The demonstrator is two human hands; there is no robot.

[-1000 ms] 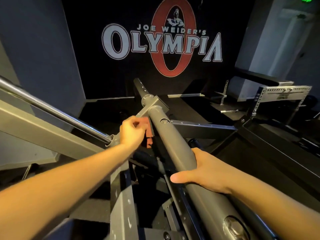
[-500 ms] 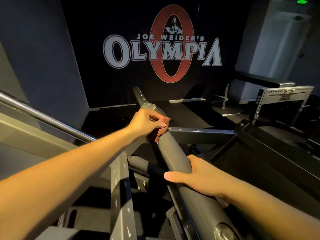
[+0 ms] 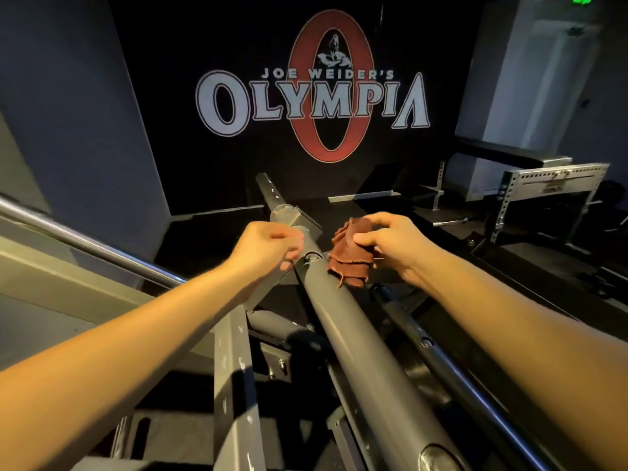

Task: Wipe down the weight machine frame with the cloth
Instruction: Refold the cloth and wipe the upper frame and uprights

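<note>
Head view, the one view to hand.

- Cloth (image 3: 348,263): rust-brown and crumpled. It has changed hands: half a second ago it was balled under the left hand at the tube's joint, and now it hangs from the right. Its lower folds drape on the right flank of the tube, just below the joint.
- Right hand (image 3: 394,248): has left its bracing spot lower down the tube and come up to take the cloth. Grip: thumb and fingers pinch the upper folds, the rest of the cloth hanging free.
- Left hand (image 3: 268,248): now without the cloth. Grip: fingers curled in, nothing visibly held. It sits just left of the joint; whether the fingertips touch the metal cannot be told.
- Tube (image 3: 360,351): long grey round member of the frame (image 3: 231,368), running from near the viewer up to a bracket (image 3: 292,215). No hand steadies it now.
- Also present: a chrome rail (image 3: 85,243) at left, a perforated rack (image 3: 550,181) at far right, and an Olympia logo (image 3: 312,96) on the dark wall.

Reading: the handover probably sets up wiping of the tube's right side, which the left arm reaches poorly. The task looks mid-course, with much of the frame below still to cover. The pinch is light, so the cloth may need bunching into the palm before firm strokes.
</note>
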